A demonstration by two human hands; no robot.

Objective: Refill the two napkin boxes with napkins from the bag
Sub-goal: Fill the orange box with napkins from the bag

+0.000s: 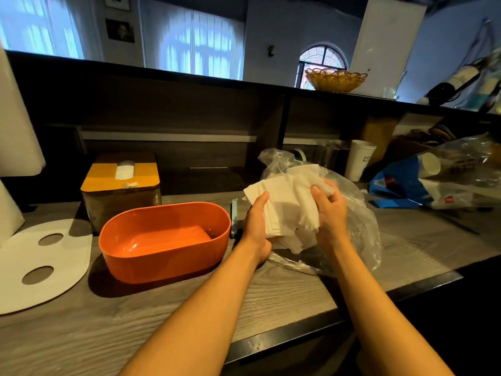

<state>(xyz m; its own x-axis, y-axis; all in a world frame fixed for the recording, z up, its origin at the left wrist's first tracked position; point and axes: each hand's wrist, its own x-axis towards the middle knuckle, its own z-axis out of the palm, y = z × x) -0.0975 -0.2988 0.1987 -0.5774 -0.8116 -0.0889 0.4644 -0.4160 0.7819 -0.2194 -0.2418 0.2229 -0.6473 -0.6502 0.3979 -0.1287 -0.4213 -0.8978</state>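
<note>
Left hand [257,226]: grips the napkins [282,210] from the left and below, thumb laid over the top sheet, the rest of the hand under the stack.
Right hand [329,210]: fingers [318,195] curled round the crumpled right end of the same stack, pinching it against the palm.
Napkins: a loose white stack held up in both hands, above the bag [349,213] and off the surface [271,294]; flat sheets on the left, bunched ones on the right; long axis roughly left to right, a little tilted.
Bag: clear plastic, slumped open on the surface under and behind the hands, towards the right part of the front edge.
Orange box [165,240]: open oval tub, nothing visible in it, standing just left of the left hand, near the middle of the surface; long axis left to right, roughly in line with the stack.
Second box [120,191]: brown, with an orange lid, a bit of white showing at its slot; behind the orange box, towards the back left, touching or almost touching it.
Key relation: the orange box lies to the left of the stack and lower; the left hand is the nearer one.
Step, as I judge it: napkins are out of the bag, not yet in a box; a short carry leftward and down should seat them, with the bunched end needing squaring first.
Others: white sheet [46,264] with two holes at the left edge; paper cup [360,162] at the back right.
</note>
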